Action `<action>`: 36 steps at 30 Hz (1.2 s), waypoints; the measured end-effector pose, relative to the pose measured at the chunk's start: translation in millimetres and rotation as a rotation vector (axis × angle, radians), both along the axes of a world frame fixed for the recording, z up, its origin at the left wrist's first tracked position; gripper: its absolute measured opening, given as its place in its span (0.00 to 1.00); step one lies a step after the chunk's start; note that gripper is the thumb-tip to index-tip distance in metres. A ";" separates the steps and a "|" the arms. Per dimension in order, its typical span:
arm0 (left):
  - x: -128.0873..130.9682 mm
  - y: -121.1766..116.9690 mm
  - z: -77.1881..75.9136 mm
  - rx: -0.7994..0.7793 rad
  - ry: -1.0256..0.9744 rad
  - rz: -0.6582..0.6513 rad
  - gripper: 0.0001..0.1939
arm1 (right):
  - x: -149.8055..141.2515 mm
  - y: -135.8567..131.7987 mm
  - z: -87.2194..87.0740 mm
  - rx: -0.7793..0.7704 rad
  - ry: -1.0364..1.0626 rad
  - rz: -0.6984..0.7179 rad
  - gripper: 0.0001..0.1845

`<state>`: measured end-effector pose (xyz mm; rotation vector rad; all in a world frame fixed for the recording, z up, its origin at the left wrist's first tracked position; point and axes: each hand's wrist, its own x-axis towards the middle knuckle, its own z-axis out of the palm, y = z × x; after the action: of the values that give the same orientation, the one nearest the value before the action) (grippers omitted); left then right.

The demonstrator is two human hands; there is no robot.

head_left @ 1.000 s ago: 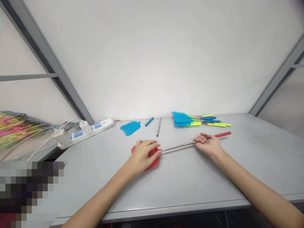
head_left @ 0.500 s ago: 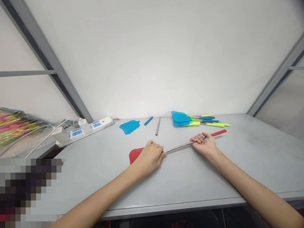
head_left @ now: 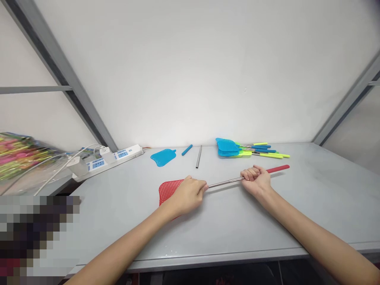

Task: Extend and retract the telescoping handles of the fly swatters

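Observation:
A red fly swatter (head_left: 170,190) with a thin metal telescopic shaft stretches between both hands above the table. My left hand (head_left: 191,194) is closed round the shaft near the perforated red head and hides part of that head. Round the other end of the shaft, just below the red grip, my right hand (head_left: 255,179) is closed with its palm turned upward. Beyond my hands lie a loose blue swatter head (head_left: 163,157), a blue handle sleeve (head_left: 187,150) and a metal tube (head_left: 198,157).
Several blue and yellow-green fly swatters (head_left: 228,145) lie in a pile near the back wall. On the left stands a white power strip (head_left: 114,162) with chargers and cables. Bagged colourful items (head_left: 18,158) rest at far left. The grey table (head_left: 237,229) has its front edge before me.
The swatter's red grip end has shifted slightly right. My left hand has turned a little, and more of the red head shows. Both hands keep hold.

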<state>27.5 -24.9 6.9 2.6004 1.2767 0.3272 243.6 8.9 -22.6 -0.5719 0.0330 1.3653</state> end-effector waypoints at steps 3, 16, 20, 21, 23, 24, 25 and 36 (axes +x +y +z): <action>-1.0 -0.2 2.7 -0.048 -0.013 0.013 0.16 | -5.1 -3.9 0.4 0.022 -0.006 -0.004 0.18; 4.9 -4.5 -1.5 -0.114 -0.094 0.016 0.16 | -22.3 -17.4 1.4 0.034 0.050 0.014 0.18; 11.8 -9.6 -8.2 -0.023 -0.059 0.016 0.16 | -27.5 -20.3 2.2 0.030 0.028 0.042 0.19; 13.4 -10.4 -11.3 -0.009 -0.062 0.018 0.16 | -27.6 -20.8 3.1 0.029 0.027 0.050 0.19; 15.6 -11.2 -17.8 0.020 -0.069 0.023 0.16 | -26.6 -21.6 5.1 0.030 0.026 0.066 0.19; 16.1 -11.2 -20.6 0.036 -0.075 0.020 0.16 | -25.7 -21.7 6.1 0.038 0.025 0.074 0.19; 16.2 -10.9 -22.6 0.049 -0.080 0.014 0.16 | -24.6 -21.5 7.0 0.048 0.026 0.083 0.19; 3.9 -5.7 -21.4 0.187 -0.038 -0.043 0.16 | -19.0 -13.7 3.9 0.037 0.033 0.229 0.16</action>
<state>31.4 -30.7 -14.5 2.7567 1.2305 0.5087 224.6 -4.7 -18.8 -0.5338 -0.0327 1.5950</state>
